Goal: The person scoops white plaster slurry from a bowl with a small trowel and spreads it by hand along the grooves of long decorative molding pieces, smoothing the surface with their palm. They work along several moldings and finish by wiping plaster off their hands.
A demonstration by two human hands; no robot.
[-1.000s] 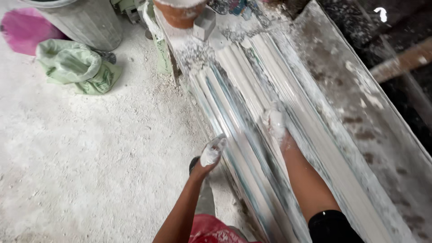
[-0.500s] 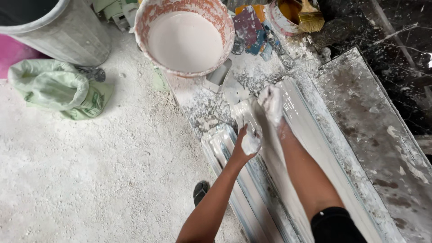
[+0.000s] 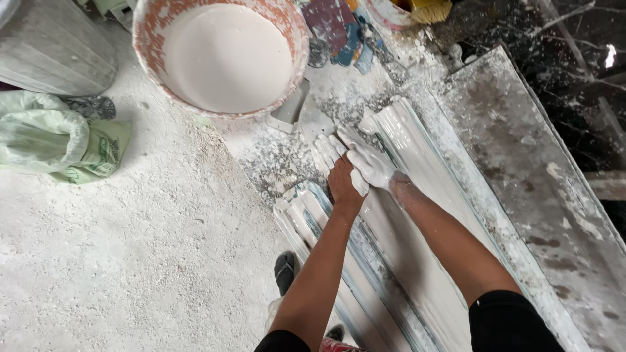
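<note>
A long ribbed moulding form [image 3: 417, 163] coated in wet white plaster runs from the centre towards the lower right. My left hand [image 3: 336, 169] lies flat on its upper end, fingers spread and white with plaster. My right hand [image 3: 370, 164] rests partly over the left one, fingers apart, pressing on the same wet end. Neither hand holds anything. A large orange-rimmed bucket [image 3: 149, 65] of smooth white plaster stands just beyond the form's end.
A grey board [image 3: 548, 195] lies along the right of the form. A grey bin [image 3: 52, 45] and a pale green sack [image 3: 59, 140] sit at the left. A small trowel [image 3: 290, 111] lies by the bucket. A dark shoe [image 3: 285, 270] shows below on the plaster-dusted floor.
Both hands have slid up the form from its middle to its upper end and come together. The view has shifted so the bucket fills the top.
</note>
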